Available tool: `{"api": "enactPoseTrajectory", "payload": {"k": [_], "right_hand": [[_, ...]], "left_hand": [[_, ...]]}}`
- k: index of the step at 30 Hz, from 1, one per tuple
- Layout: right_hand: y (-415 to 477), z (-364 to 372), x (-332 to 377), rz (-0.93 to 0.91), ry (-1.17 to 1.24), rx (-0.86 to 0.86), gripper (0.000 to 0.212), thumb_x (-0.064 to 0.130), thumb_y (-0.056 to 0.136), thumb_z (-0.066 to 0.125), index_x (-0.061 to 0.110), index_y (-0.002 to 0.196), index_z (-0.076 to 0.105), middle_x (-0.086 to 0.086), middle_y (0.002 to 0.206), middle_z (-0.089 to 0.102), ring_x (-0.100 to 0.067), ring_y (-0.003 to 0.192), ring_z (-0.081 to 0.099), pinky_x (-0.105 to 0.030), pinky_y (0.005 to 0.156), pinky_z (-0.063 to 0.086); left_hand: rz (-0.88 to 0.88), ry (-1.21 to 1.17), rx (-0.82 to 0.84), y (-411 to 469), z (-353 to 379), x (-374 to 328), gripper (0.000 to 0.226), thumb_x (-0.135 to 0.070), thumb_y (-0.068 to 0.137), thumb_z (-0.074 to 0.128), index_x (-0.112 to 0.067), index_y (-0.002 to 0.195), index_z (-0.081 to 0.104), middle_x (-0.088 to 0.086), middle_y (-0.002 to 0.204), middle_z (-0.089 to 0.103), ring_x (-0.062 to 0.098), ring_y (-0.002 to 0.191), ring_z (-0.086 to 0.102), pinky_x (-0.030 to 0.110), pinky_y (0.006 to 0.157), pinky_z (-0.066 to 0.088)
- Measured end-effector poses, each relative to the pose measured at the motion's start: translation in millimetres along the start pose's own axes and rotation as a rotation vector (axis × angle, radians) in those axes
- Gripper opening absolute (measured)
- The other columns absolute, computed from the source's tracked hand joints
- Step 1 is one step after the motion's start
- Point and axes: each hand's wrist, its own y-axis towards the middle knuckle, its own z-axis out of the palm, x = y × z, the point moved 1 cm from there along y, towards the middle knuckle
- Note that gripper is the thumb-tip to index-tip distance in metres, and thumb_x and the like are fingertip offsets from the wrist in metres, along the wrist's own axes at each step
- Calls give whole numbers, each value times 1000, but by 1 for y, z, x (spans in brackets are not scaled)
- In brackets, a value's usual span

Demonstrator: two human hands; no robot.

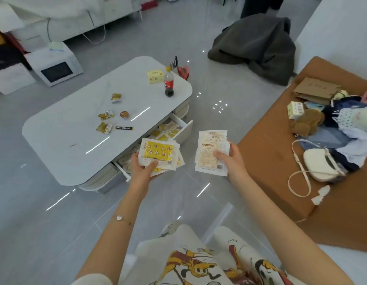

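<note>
My left hand [141,168] holds a small stack of flat plastic packets [159,154], the top one yellow with a star and moon pattern, thumb on top and fingers under. My right hand [230,159] grips a single white packet [211,151] with its printed back side up, thumb across its lower right. Both hands hover above the floor in front of the open drawer [179,128] of a white coffee table [81,145]. More packets of the same kind lie inside the drawer.
On the table top lie several small snack wrappers [105,116], a dark stick sachet [124,127], a cola bottle [168,84] and a yellow tissue box [155,76]. A brown sofa [277,161] at right carries a white handbag [320,164], clothes, a paper bag and plush toy. A microwave [57,68] stands on the floor at left.
</note>
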Motion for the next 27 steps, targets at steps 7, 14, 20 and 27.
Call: {"api": "enactPoseTrajectory", "payload": {"k": [7, 14, 20, 27], "right_hand": [[86, 45, 17, 56, 7, 54, 37, 1, 85, 67, 23, 111, 52, 1, 103, 69, -21, 91, 70, -44, 82, 56], [185, 100, 14, 168, -42, 92, 45, -1, 85, 65, 15, 124, 48, -6, 113, 66, -25, 100, 67, -44, 82, 56], [263, 129, 29, 177, -198, 128, 36, -1, 91, 57, 19, 121, 53, -3, 116, 66, -25, 108, 63, -46, 91, 52], [357, 156, 29, 208, -387, 208, 28, -1, 91, 57, 22, 107, 53, 5, 103, 64, -18, 100, 62, -26, 74, 53]], "left_hand": [[-41, -80, -114, 61, -22, -6, 48, 1, 90, 60, -20, 126, 36, 6, 121, 58, 27, 108, 63, 45, 82, 57], [-158, -173, -250, 142, -48, -1, 44, 4, 91, 56, -16, 125, 38, 3, 114, 60, 22, 97, 66, 37, 70, 61], [-308, -216, -347, 201, -57, -4, 44, 9, 89, 55, -17, 122, 41, 4, 113, 60, 23, 95, 65, 44, 72, 58], [-404, -263, -454, 267, -37, 8, 53, 9, 86, 56, -15, 131, 42, 8, 120, 59, 26, 99, 64, 47, 77, 58]]}}
